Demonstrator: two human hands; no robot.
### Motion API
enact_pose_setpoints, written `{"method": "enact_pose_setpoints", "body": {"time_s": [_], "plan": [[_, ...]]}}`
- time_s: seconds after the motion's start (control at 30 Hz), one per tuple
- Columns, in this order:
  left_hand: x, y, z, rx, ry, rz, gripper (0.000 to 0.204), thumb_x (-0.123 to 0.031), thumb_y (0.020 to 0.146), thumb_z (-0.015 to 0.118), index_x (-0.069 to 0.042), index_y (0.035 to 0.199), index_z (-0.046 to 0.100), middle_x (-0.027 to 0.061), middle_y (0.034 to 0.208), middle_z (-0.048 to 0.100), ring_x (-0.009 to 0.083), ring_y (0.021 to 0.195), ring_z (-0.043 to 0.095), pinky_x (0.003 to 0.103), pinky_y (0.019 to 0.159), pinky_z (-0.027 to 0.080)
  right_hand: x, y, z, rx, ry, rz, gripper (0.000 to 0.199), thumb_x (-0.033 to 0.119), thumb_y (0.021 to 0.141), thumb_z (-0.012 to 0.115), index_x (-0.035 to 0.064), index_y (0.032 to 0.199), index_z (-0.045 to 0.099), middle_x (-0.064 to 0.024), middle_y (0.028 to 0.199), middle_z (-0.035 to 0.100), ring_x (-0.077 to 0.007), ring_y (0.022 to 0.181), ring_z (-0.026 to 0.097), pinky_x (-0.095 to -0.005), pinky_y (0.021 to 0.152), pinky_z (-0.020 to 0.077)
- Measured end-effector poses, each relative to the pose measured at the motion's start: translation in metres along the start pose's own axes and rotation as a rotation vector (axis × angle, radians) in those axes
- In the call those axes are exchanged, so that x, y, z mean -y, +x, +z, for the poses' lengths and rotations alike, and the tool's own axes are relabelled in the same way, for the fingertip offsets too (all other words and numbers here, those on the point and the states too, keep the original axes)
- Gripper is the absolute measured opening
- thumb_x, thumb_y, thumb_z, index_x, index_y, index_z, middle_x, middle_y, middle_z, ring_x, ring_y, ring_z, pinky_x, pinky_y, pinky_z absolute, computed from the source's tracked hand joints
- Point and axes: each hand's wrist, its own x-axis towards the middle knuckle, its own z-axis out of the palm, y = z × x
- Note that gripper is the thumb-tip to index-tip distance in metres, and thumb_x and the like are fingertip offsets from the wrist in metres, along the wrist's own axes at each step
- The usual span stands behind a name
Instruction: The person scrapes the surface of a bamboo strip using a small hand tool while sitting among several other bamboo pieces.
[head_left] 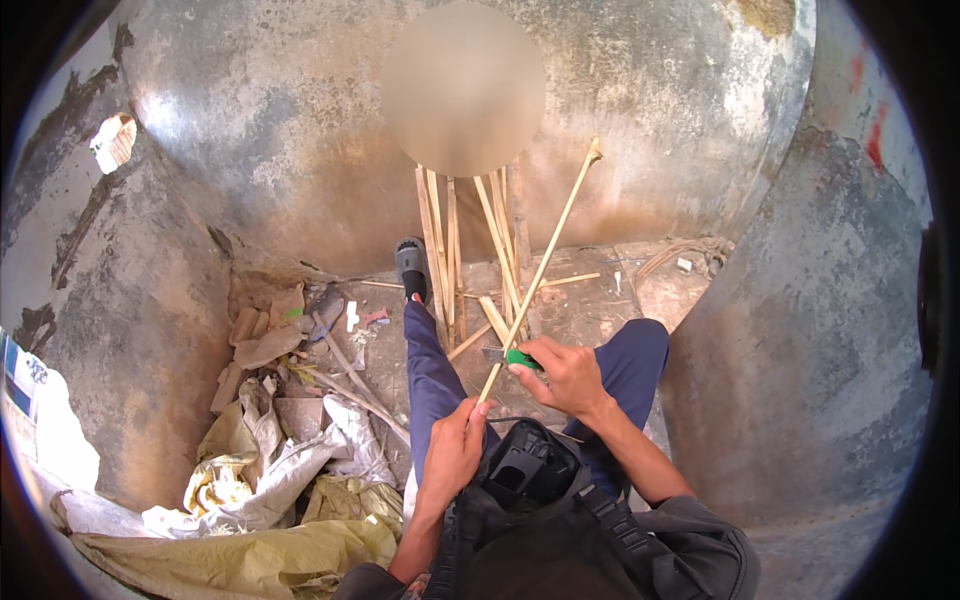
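A black chest pack [533,458] is hanging nearest, while the left hand [455,447] is gripping the near end of a pale stick [551,256], slanting above the floor [600,312] toward its far edge, and the right hand [562,380], closed around a green tool [521,359], is holding it at the stick, steady strokes away from the left hand probably being safest.

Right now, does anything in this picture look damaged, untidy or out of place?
Yes: at the person's left, crumpled sacks lie among jumbled debris, looking untidy, and the far wall looks blotchy and worn.
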Motion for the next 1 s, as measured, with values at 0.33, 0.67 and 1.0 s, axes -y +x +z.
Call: {"method": "enact_pose_setpoints", "body": {"time_s": [0.33, 0.67, 1.0], "plan": [[0.004, -0.010, -0.001, 0.022, 0.015, -0.024, 0.033, -0.022, 0.120, 0.053, 0.001, 0.123, 0.076, 0.0041, 0.065, 0.053, 0.0129, 0.060, 0.050, 0.036, 0.059, 0.042, -0.026, 0.007, -0.005, -0.056, -0.023, 0.038, 0.027, 0.033, 0.101, 0.081, 0.0090, 0.112, 0.077, -0.0077, 0.099, 0.081, -0.0320, 0.075, 0.078, -0.0425, 0.063, 0.0602], [0.014, -0.019, -0.005, 0.051, 0.038, -0.048, 0.032, -0.024, 0.120, 0.053, -0.001, 0.122, 0.076, 0.0074, 0.066, 0.055, 0.0162, 0.060, 0.053, 0.038, 0.060, 0.044, -0.063, 0.023, -0.014, -0.072, 0.012, 0.162, 0.028, 0.030, 0.104, 0.076, 0.0035, 0.113, 0.077, -0.0153, 0.095, 0.080, -0.0384, 0.081, 0.078, -0.0459, 0.071, 0.0600], [0.011, -0.018, -0.012, 0.054, 0.041, -0.077, 0.033, -0.024, 0.121, 0.053, -0.001, 0.122, 0.076, 0.0064, 0.066, 0.055, 0.0154, 0.060, 0.052, 0.037, 0.059, 0.044, -0.070, 0.036, -0.013, -0.089, 0.044, 0.122, 0.027, 0.029, 0.104, 0.076, 0.0032, 0.113, 0.078, -0.0161, 0.096, 0.080, -0.0351, 0.080, 0.078, -0.0436, 0.070, 0.0600]]}}
